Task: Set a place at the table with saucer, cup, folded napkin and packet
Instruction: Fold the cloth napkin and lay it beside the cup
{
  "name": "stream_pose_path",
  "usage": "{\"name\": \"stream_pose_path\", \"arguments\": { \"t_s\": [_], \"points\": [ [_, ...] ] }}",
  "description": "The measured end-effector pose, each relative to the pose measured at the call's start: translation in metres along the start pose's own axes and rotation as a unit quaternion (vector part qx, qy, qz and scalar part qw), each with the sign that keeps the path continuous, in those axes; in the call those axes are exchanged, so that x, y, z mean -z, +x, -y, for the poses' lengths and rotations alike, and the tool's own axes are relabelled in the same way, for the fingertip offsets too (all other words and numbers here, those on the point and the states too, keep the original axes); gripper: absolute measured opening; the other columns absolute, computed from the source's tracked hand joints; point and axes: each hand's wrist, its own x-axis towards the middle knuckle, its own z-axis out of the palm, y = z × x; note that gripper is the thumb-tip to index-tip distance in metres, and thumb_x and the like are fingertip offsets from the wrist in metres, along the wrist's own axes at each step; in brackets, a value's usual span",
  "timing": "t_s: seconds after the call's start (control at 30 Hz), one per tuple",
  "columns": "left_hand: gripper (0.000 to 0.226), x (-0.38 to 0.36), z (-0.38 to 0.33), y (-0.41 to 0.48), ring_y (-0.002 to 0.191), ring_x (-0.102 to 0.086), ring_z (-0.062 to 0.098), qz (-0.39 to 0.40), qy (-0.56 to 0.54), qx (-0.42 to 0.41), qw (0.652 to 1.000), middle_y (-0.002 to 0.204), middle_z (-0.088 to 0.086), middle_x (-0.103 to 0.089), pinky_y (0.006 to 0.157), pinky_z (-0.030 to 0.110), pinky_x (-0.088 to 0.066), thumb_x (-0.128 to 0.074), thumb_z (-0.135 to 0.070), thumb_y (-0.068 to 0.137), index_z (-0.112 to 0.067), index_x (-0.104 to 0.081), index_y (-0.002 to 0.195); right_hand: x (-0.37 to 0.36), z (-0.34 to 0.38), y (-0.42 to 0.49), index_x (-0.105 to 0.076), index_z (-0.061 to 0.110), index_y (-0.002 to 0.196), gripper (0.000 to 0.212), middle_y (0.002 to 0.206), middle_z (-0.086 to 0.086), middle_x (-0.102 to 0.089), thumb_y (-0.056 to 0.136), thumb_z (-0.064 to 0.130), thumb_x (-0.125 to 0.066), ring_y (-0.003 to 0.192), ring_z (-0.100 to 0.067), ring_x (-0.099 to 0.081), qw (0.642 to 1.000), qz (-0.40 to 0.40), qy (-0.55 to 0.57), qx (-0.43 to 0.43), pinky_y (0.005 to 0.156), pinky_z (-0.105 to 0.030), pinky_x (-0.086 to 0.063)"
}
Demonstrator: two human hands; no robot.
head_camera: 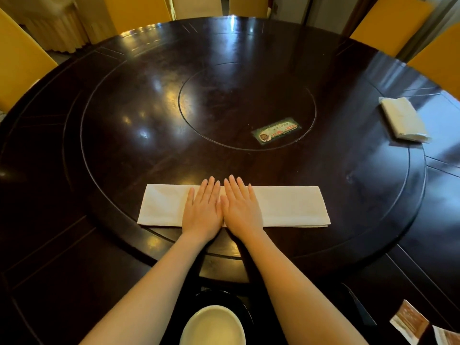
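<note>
Chairs [22, 68] in yellow covers ring the dark, glossy round tabletop [124, 95]. On its near side a white cloth napkin [286, 207] lies as a long folded strip. The left hand [201, 212] and right hand [242, 210] press flat on it, fingers [211, 188] straight and together. Far right lies another folded napkin [403, 119], near right brown packets [410, 322], and nearest a pale round dish [214, 324].

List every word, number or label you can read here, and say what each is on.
Nothing can be read as text.
Green-edged rectangular sticker on the dark round wooden table: red and pale print, too blurred to read.
Brown-and-white paper packet at the near right edge: print too blurred to read.
Long white folded cloth napkin under the flat left hand and right hand: no print visible.
</note>
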Motion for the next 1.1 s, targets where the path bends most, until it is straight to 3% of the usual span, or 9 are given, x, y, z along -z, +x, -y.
{"name": "stream_pose_path", "arguments": {
  "t_s": [0.23, 0.37, 0.77, 0.87, 1.0, 1.1],
  "points": [
    [0.072, 0.009, 0.055, -0.001, 0.147, -0.004, 0.016, 0.003, -0.005, 0.059, 0.998, 0.16, 0.001, -0.008, 0.118, 0.041, -0.002, -0.021, -0.059, 0.091, -0.017, -0.013, 0.15, 0.013, -0.06, -0.013, -0.008, 0.019, 0.15, 0.058, 0.159, -0.004, -0.006, 0.098, 0.044, -0.015, 0.146, -0.022, -0.001, 0.997, 0.001, -0.008, -0.077, 0.117, -0.041, -0.002],
    [0.078, 0.015, 0.083, -0.008, 0.147, -0.003, 0.018, 0.009, -0.005, 0.082, 0.997, 0.16, 0.005, -0.007, 0.12, 0.038, -0.005, -0.02, -0.063, 0.09, -0.012, -0.012, 0.149, 0.023, -0.106, -0.028, -0.004, 0.016, 0.15, 0.059, 0.159, -0.004, -0.002, 0.099, 0.044, -0.013, 0.146, -0.02, 0.001, 0.989, -0.003, 0.002, -0.146, 0.118, -0.039, -0.003],
    [0.078, 0.022, 0.095, -0.003, 0.147, 0.007, 0.017, 0.078, -0.018, 0.063, 0.995, 0.16, 0.005, 0.005, 0.119, 0.035, 0.003, -0.017, -0.062, 0.091, -0.013, -0.001, 0.15, 0.036, -0.134, -0.052, 0.0, 0.013, 0.149, 0.057, 0.159, -0.006, 0.001, 0.1, 0.038, -0.013, 0.146, -0.021, 0.002, 0.986, -0.004, -0.025, -0.165, 0.118, -0.036, 0.001],
    [0.067, 0.03, 0.091, -0.005, 0.147, 0.006, 0.02, 0.079, -0.018, 0.033, 0.996, 0.16, 0.006, 0.003, 0.118, 0.037, 0.001, -0.023, -0.05, 0.097, -0.016, -0.002, 0.15, 0.048, -0.133, -0.058, -0.014, 0.008, 0.148, 0.058, 0.157, -0.012, -0.014, 0.099, 0.03, -0.036, 0.143, -0.028, -0.015, 0.969, -0.068, 0.031, -0.235, 0.115, -0.04, -0.019],
    [0.056, 0.041, 0.046, -0.018, 0.147, -0.009, 0.025, 0.015, 0.002, -0.085, 0.996, 0.158, 0.01, -0.014, 0.118, 0.036, -0.008, -0.034, -0.012, 0.097, -0.015, -0.016, 0.149, 0.065, -0.142, -0.064, -0.035, 0.004, 0.137, 0.051, 0.137, -0.017, -0.041, 0.092, 0.023, -0.053, 0.122, -0.033, -0.041, 0.934, -0.086, 0.073, -0.338, 0.097, -0.041, -0.041],
    [0.046, 0.047, -0.002, -0.03, 0.136, -0.037, 0.034, -0.004, -0.064, -0.178, 0.982, 0.146, 0.019, -0.039, 0.112, 0.041, -0.03, -0.046, 0.001, 0.088, -0.01, -0.051, 0.133, 0.077, -0.15, -0.056, -0.041, 0.003, 0.13, 0.045, 0.132, -0.018, -0.042, 0.09, 0.016, -0.057, 0.113, -0.033, -0.049, 0.895, -0.05, 0.213, -0.389, 0.085, -0.037, -0.044]
  ]
}}
